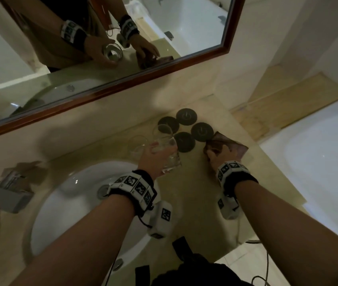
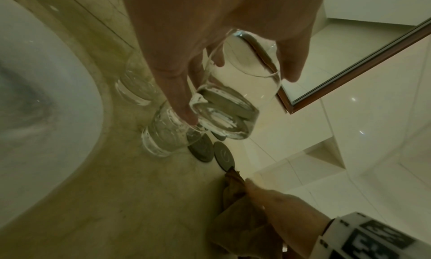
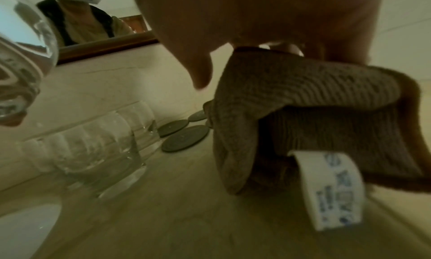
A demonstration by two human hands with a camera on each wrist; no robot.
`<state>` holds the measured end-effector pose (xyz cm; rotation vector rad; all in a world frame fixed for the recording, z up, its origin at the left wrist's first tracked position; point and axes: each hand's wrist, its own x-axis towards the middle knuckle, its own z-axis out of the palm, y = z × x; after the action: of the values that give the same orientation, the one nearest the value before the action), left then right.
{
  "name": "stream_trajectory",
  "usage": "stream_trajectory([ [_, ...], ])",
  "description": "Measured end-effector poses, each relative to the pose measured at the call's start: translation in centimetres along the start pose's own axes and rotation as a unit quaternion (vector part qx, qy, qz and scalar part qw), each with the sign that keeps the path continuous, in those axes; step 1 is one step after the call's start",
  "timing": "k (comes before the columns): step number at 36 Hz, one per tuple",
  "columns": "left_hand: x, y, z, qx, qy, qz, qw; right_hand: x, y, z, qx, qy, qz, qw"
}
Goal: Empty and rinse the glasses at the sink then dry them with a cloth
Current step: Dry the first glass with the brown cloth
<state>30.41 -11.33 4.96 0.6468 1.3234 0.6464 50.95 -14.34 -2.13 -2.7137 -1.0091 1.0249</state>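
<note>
My left hand (image 1: 153, 156) grips a clear tumbler (image 1: 170, 155) and holds it tilted above the counter, just right of the sink (image 1: 64, 203). The same tumbler (image 2: 233, 100) fills the left wrist view, with fingers curled round its side. Two more glasses (image 1: 137, 147) (image 1: 163, 131) stand on the counter behind it. My right hand (image 1: 218, 155) pinches a brown cloth (image 1: 229, 146) at the counter's right end. In the right wrist view the cloth (image 3: 314, 115) hangs from the fingers, part of it raised off the counter, with a white label (image 3: 331, 189) dangling.
Several black round coasters (image 1: 193, 126) lie between the glasses and the cloth. A tap (image 1: 9, 188) stands left of the sink. A wood-framed mirror (image 1: 122, 79) runs along the wall behind. A white bathtub (image 1: 319, 162) lies past the counter's right edge.
</note>
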Motion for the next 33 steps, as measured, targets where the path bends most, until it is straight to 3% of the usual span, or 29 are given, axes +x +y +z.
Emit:
stream_trajectory([
  [5, 0.2, -0.1, 0.5, 0.008, 0.015, 0.011, 1.0, 0.6, 0.6, 0.2, 0.013, -0.062, 0.038, 0.997],
  [13, 0.3, 0.5, 0.2, 0.021, 0.021, -0.009, 1.0, 1.2, 1.4, 0.0, 0.025, -0.071, 0.03, 0.997],
  [18, 0.0, 0.6, 0.1, 0.064, 0.004, 0.017, 0.998, 5.8, 3.7, 1.8, 0.156, -0.019, -0.003, 0.988],
  [23, -0.6, 1.3, 0.1, 0.067, -0.001, 0.028, 0.997, -2.1, 0.0, -3.1, 0.227, 0.105, -0.014, 0.968],
  [27, -1.5, 2.9, -0.4, 0.062, -0.012, 0.061, 0.996, -4.1, -2.4, -5.9, 0.245, 0.192, -0.095, 0.946],
  [28, -1.6, 3.4, -0.7, 0.057, -0.005, 0.067, 0.996, -4.5, -3.2, -6.5, 0.272, 0.188, -0.112, 0.937],
  [32, -2.7, 5.7, -2.4, 0.012, 0.031, 0.082, 0.996, -7.4, -6.6, -8.7, 0.44, 0.16, -0.212, 0.858],
  [33, -3.0, 6.2, -3.1, 0.004, 0.037, 0.094, 0.995, -8.3, -7.4, -9.0, 0.436, 0.151, -0.231, 0.856],
])
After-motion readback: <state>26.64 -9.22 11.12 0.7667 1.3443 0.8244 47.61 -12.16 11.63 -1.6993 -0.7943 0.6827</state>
